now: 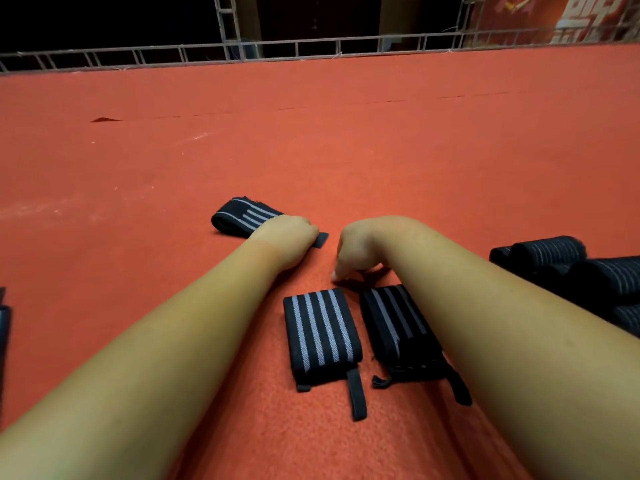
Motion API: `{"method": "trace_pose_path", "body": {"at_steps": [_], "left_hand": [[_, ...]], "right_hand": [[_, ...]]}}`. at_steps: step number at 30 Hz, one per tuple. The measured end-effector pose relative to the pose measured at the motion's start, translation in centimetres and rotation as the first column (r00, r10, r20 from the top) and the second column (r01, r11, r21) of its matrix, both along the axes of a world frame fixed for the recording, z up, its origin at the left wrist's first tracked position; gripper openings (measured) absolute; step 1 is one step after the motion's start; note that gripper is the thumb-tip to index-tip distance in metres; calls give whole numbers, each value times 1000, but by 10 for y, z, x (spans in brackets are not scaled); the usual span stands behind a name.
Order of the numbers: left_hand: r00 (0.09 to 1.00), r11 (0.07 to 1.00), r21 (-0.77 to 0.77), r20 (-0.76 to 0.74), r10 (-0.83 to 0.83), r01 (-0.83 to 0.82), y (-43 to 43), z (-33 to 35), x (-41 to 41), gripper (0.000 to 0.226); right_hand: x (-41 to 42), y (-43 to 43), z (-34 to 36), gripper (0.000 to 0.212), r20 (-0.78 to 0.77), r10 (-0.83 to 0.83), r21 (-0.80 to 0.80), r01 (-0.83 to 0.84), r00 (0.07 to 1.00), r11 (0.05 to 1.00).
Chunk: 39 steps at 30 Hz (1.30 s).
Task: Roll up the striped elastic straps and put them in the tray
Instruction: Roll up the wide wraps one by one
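Big pale characters on a red banner (585,15) beyond the hands were cropped and unreadable. The left hand (289,239) clenched the end tab of a looped striped strap (242,219) lying left of it. The right hand (360,249) curled downward beside it; any pinch could not be told. Nearer lay a lit flat strap (322,329) and a shadowed flat strap (398,323), with a rolled pile (568,268) off right. Open red carpet (311,140) ran ahead to a metal truss (277,50).

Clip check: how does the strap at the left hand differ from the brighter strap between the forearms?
The far strap is held by the left hand and lies in a loose loop; the near strap lies flat, folded, untouched. Both are black with grey stripes.
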<state>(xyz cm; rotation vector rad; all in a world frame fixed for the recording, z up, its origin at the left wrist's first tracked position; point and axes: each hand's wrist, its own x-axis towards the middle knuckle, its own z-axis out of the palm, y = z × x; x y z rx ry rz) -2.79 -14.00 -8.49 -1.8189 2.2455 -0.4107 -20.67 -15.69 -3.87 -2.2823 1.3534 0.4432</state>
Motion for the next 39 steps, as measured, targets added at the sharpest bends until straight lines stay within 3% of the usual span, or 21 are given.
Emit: {"method": "trace_pose_path", "body": {"at_steps": [8,10,12,14,17,20,22,25,27,30,32,34,37,39], "left_hand": [[999,999,-48,37,7,-5,-1,-1,-1,27],[997,995,-69,-26,68,-70,-7,4,-2,25],[966,978,-75,-190,176,-193,-15,9,-4,26],[818,926,-50,-488,305,-375,-19,18,-4,29],[432,831,38,-840,327,-555,-20,32,9,29],[132,823,120,-964,230,-556,-6,41,24,39],[29,844,162,-978,205,-511,15,51,24,45],[6,868,174,-980,200,-466,70,86,9,45],[-25,879,183,-981,192,-440,102,105,7,36],[-80,893,192,-981,174,-408,146,138,8,22],[-76,897,171,-985,153,-407,173,162,9,20],[-83,893,146,-989,122,-427,200,189,7,23],[-7,880,86,-996,93,-468,246,229,3,25],[83,848,33,-992,90,-529,274,251,3,22]], "right_hand": [[0,-4,-2,34,-9,-7,-12,7,1000,1000],[-1,-5,-1,35,-18,-2,-5,2,1000,1000],[-3,-6,-1,36,-30,3,-9,-3,1000,1000],[-3,-7,-2,37,-42,4,-10,-5,999,1000],[-6,-9,0,38,-44,0,3,0,999,1000],[-7,-6,8,48,-19,-27,7,27,999,1000],[-6,5,15,68,41,-43,-38,44,998,998],[-5,29,18,103,347,-92,-56,119,933,991],[0,54,22,106,523,-48,-74,102,851,992],[13,85,39,68,734,66,-130,45,676,990],[20,109,60,46,767,138,-182,6,627,983],[24,133,80,45,755,200,-245,-13,625,969],[32,171,114,22,762,251,-282,-44,596,959],[37,193,134,20,799,219,-255,-14,560,967]]}}
